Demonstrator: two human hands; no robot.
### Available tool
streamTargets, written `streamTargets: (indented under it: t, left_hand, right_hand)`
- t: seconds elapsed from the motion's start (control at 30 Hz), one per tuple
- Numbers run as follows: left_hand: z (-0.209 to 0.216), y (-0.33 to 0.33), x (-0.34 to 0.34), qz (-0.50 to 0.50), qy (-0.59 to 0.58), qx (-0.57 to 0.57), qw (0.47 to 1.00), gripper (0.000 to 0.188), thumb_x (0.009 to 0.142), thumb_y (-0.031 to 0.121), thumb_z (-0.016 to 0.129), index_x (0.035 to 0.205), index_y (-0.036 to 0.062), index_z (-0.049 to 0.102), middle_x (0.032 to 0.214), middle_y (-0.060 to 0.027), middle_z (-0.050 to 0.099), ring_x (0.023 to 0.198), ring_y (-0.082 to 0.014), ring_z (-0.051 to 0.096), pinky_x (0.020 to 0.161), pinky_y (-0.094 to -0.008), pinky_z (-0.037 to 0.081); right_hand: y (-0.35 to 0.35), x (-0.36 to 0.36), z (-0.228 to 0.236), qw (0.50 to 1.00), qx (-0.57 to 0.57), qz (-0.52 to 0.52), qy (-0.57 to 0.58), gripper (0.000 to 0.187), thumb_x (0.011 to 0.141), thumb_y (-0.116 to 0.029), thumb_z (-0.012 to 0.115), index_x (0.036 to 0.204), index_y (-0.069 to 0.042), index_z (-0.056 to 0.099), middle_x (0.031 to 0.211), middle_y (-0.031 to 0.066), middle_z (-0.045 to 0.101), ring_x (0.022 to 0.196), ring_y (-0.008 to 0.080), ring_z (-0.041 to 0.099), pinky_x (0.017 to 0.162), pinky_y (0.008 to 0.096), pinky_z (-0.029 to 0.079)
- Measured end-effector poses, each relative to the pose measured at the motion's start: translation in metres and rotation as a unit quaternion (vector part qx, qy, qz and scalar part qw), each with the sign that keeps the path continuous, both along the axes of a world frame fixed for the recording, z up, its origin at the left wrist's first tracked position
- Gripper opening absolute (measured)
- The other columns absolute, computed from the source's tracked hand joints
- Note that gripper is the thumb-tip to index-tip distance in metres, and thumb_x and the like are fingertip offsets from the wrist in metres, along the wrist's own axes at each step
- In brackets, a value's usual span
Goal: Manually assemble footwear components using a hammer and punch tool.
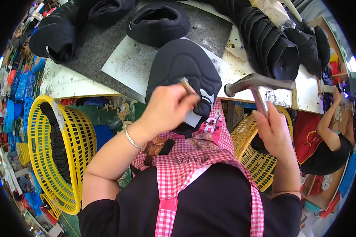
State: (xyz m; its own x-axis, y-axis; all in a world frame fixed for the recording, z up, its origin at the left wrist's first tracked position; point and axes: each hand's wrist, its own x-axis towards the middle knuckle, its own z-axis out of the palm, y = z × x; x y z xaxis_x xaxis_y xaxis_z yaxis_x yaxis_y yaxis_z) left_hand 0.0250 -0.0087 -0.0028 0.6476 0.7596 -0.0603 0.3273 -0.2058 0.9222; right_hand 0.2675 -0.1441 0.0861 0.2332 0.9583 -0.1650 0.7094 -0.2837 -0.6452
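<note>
Table [71, 83], white-topped: beyond the left grip [171, 106] and right grip [273, 124].
Yellow basket [87, 134], slotted: left of the left grip.
Black padded piece [186, 59], rounded: under and beyond the left grip.
Hammer [261, 82], metal-headed: handle clasped in the right grip.
Short metal tool [189, 85], blurred: pinched by the left grip, over the padded piece.

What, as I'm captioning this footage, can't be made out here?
Head view: the small tool's lower end, covered by the left hand.
Head view: the hammer's handle end, inside the right hand's grip.
Head view: part of the right basket, behind that hand.
Head view: the right black stack's far end, cut off by the top edge.
</note>
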Motion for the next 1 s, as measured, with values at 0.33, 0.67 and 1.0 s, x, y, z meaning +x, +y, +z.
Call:
streamTargets:
  t: [0.33,0.67,1.0]
  left_hand:
    - [-0.003,0.004,0.003,0.018,-0.013,0.063,0.998,0.014,0.090,0.009,0.068,0.097,-0.0031,0.066,0.081,-0.0084,0.070,0.067,-0.0117,0.066,0.064,-0.0246,0.052]
    - [0.010,0.007,0.004,-0.010,0.036,0.090,0.995,0.018,0.089,0.011,0.070,0.101,-0.0017,0.065,0.080,-0.0094,0.069,0.068,-0.0137,0.067,0.066,-0.0274,0.053]
    - [-0.005,0.013,0.011,0.041,-0.041,0.121,0.991,0.015,0.090,0.009,0.069,0.096,-0.0047,0.066,0.078,-0.0075,0.070,0.068,-0.0099,0.067,0.064,-0.0241,0.053]
  right_hand:
    - [0.018,-0.007,0.019,0.966,0.119,-0.084,0.212,0.018,0.101,-0.021,0.054,0.104,-0.003,0.055,0.064,-0.0035,0.046,0.051,0.0033,0.040,0.047,0.0204,0.031]
    - [0.023,0.006,0.001,0.992,0.025,0.074,-0.100,0.022,0.097,-0.017,0.058,0.109,0.001,0.056,0.063,0.0042,0.050,0.054,0.0141,0.050,0.051,0.0338,0.041]
    - [0.035,0.007,0.068,0.870,0.293,-0.001,0.396,0.025,0.102,-0.028,0.050,0.086,-0.010,0.045,0.060,-0.0021,0.043,0.045,0.0041,0.039,0.037,0.0168,0.025]
